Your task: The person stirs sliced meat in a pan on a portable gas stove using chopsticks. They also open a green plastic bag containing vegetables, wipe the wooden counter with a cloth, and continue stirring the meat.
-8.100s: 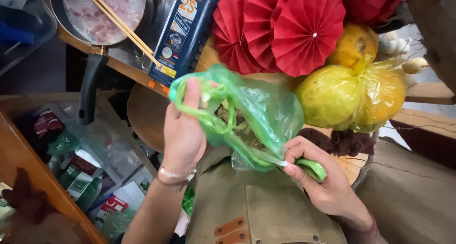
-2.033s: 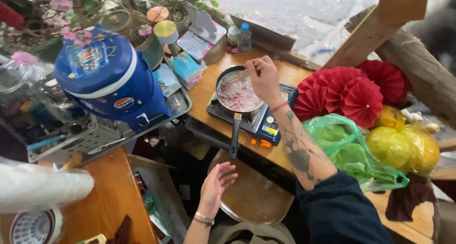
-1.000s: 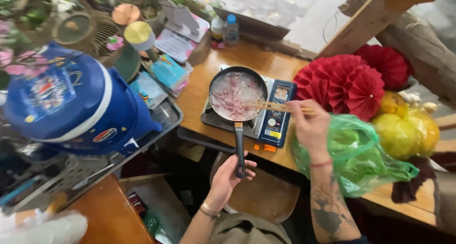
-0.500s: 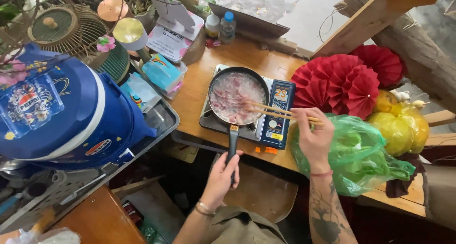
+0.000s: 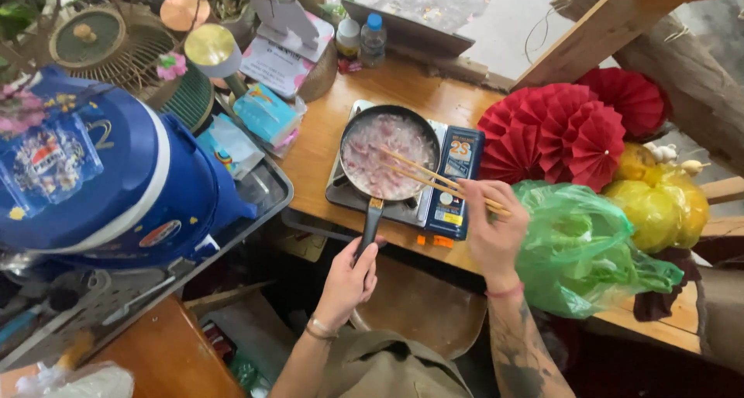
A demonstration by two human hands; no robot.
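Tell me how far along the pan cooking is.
Done: the black frying pan sits on the portable gas stove, holding pale pink meat. In hand: left hand grips its handle; right hand holds wooden chopsticks over it. Left: pink meat suggests more cooking.

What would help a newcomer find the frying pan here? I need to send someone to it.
Start at the wooden counter and find the portable stove left of the red paper fans. The frying pan sits on it, holding pale pink meat. It alone has a long black handle, gripped by the left hand, with chopsticks over it.
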